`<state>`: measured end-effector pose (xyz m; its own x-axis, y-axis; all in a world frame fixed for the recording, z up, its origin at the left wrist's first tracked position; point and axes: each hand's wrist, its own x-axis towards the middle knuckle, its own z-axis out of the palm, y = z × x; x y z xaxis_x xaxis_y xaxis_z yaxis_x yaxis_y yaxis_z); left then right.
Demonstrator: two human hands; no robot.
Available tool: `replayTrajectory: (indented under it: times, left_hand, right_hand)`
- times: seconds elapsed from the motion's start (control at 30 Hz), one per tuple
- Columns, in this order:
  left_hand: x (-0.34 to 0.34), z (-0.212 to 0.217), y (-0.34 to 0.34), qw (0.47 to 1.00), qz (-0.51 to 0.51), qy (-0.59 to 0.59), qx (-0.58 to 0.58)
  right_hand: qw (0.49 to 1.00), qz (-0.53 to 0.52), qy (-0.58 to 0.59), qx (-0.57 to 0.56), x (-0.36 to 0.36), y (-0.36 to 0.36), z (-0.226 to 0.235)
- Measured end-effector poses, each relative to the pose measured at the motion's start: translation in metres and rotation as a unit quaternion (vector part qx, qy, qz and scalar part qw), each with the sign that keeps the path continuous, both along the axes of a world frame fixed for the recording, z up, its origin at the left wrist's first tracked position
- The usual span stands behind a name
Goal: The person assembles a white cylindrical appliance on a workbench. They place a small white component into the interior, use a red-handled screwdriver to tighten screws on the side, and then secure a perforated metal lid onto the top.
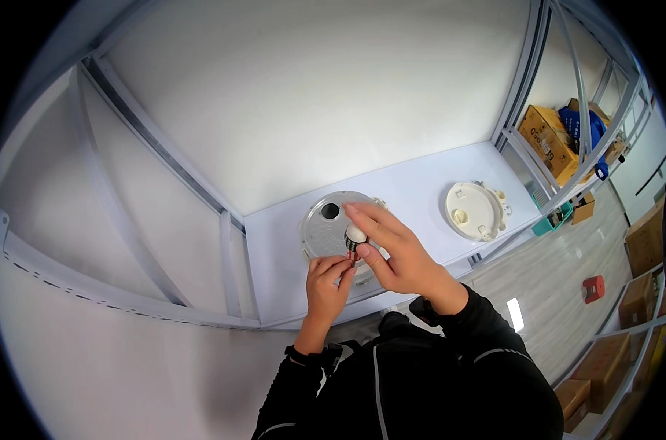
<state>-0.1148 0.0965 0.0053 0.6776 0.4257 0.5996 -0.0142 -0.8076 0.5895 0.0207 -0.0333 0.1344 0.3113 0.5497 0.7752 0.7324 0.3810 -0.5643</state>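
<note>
Over the table, my right hand [395, 253] holds a small black-and-white cylinder [355, 236] between the thumb and the fingers. Its white end points up and away from me. Just below, my left hand [328, 284] is closed in a pinch on thin red wires [352, 256] at the cylinder's lower end; the fingertips partly hide them. Beneath both hands lies a round silver metal plate [318, 233] with a black round spot [330, 211] near its far side. My right hand covers much of the plate's right part.
A round white plastic housing [459, 192] with small fittings lies at the right of the white table [413, 176]. Metal frame posts [523, 73] stand around the table. Further right are cardboard boxes [549, 139], a teal basket [556, 220] and a red stool [594, 289] on the floor.
</note>
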Motion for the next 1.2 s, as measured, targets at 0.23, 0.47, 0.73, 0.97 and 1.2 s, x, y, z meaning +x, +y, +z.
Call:
replayTrajectory:
  times: [0.23, 0.47, 0.73, 0.97, 1.2]
  left_hand:
    - [0.0, 0.004, 0.0, 1.0, -0.003, 0.011, 0.003]
    - [0.0, 0.002, 0.001, 1.0, 0.0, 0.002, 0.006]
    - [-0.001, 0.004, 0.002, 1.0, -0.004, 0.019, -0.008]
    - [-0.001, 0.004, 0.003, 1.0, -0.008, 0.017, -0.007]
    - [0.0, 0.002, 0.002, 1.0, -0.006, 0.016, -0.013]
  right_hand:
    - [0.997, -0.024, -0.078, -0.012, 0.007, -0.006, -0.01]
    - [1.0, -0.017, -0.023, 0.0, 0.0, 0.002, -0.008]
    - [0.997, -0.037, -0.069, -0.014, 0.005, -0.004, 0.0]
    - [0.998, 0.009, -0.057, -0.029, 0.004, -0.001, 0.001]
    - [0.998, -0.055, -0.041, 0.005, 0.002, -0.002, -0.007]
